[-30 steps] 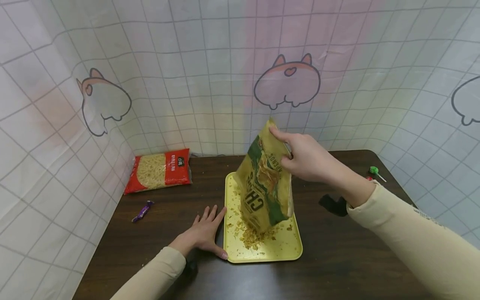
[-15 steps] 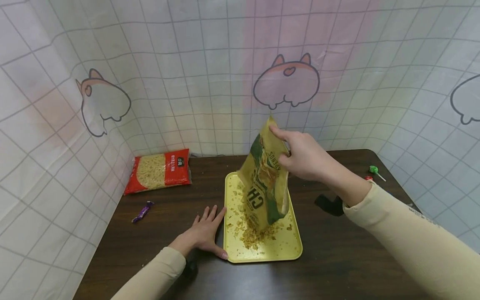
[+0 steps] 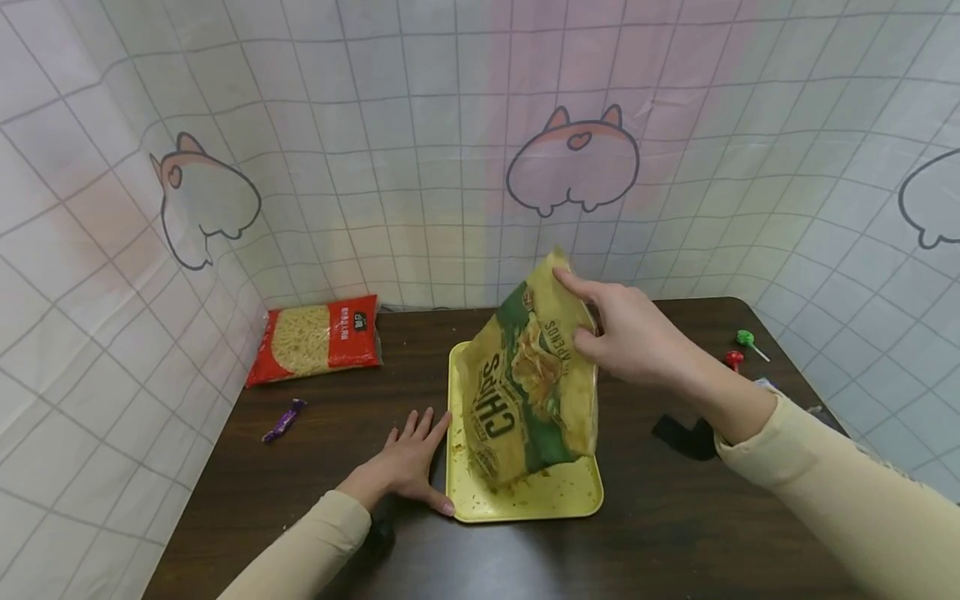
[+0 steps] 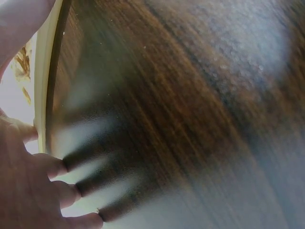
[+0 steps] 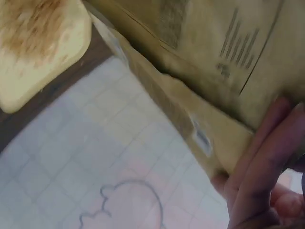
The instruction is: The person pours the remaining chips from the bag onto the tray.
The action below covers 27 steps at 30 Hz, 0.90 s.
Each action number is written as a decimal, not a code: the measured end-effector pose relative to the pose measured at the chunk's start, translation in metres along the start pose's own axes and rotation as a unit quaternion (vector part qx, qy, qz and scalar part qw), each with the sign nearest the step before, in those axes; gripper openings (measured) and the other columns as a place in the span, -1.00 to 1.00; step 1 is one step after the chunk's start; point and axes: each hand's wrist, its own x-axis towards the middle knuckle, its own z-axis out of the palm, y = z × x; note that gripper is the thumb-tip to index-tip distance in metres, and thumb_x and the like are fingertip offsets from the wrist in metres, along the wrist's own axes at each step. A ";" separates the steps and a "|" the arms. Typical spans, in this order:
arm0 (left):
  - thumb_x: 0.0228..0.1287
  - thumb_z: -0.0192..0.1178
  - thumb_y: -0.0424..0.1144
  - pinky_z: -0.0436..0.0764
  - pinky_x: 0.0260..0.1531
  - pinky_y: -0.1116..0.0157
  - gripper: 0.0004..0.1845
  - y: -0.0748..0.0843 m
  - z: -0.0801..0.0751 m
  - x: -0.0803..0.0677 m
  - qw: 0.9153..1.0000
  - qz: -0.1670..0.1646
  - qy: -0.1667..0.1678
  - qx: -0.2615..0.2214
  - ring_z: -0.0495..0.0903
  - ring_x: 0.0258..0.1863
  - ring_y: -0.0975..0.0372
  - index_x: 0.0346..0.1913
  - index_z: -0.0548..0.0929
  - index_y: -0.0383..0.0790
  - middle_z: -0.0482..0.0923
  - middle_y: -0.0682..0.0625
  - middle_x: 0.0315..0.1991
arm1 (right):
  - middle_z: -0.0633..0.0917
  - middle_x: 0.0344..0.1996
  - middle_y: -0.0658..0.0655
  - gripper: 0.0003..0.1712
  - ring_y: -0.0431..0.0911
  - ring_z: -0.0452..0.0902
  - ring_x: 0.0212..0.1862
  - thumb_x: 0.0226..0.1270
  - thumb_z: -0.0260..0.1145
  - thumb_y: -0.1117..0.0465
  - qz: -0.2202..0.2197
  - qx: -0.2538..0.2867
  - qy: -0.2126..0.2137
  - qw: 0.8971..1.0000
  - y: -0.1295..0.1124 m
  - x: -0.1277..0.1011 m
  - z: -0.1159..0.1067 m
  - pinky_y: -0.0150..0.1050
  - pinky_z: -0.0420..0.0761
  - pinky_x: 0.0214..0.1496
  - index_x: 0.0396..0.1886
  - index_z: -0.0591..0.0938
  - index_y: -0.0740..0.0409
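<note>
My right hand (image 3: 626, 329) grips the upper right corner of a yellow-green chip bag (image 3: 528, 375), thumb and fingers pinching it. The bag hangs tilted over a yellow tray (image 3: 577, 497), its lettered face toward me. Broken chip crumbs (image 5: 33, 28) lie heaped on the tray in the right wrist view; in the head view the bag hides most of them. My left hand (image 3: 408, 467) rests on the table with fingers spread, thumb and index finger against the tray's left rim (image 4: 44, 62). Whether anything remains inside the bag cannot be seen.
A red pasta packet (image 3: 315, 340) lies at the back left, with a purple wrapped candy (image 3: 283, 421) in front of it. Green (image 3: 745, 338) and red lollipops (image 3: 733, 359) lie at the right. A patterned cloth (image 3: 450, 167) hangs behind the table.
My right hand has shifted right and slightly down with the chip bag. The bag's front has turned more toward me and now covers the crumb heap. My left hand stays put.
</note>
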 end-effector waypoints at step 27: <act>-0.26 0.62 0.35 -0.01 0.47 -0.37 0.52 0.002 -0.002 -0.003 1.000 0.008 -0.002 -0.004 -0.20 0.63 -0.28 0.68 -0.11 -0.08 -0.20 -0.34 0.66 | 0.64 -0.60 0.15 -0.10 -0.20 -0.02 -0.75 0.36 0.04 0.42 0.004 -0.010 0.030 0.999 0.013 0.020 -0.016 -0.28 0.18 -0.64 0.67 0.06 -0.03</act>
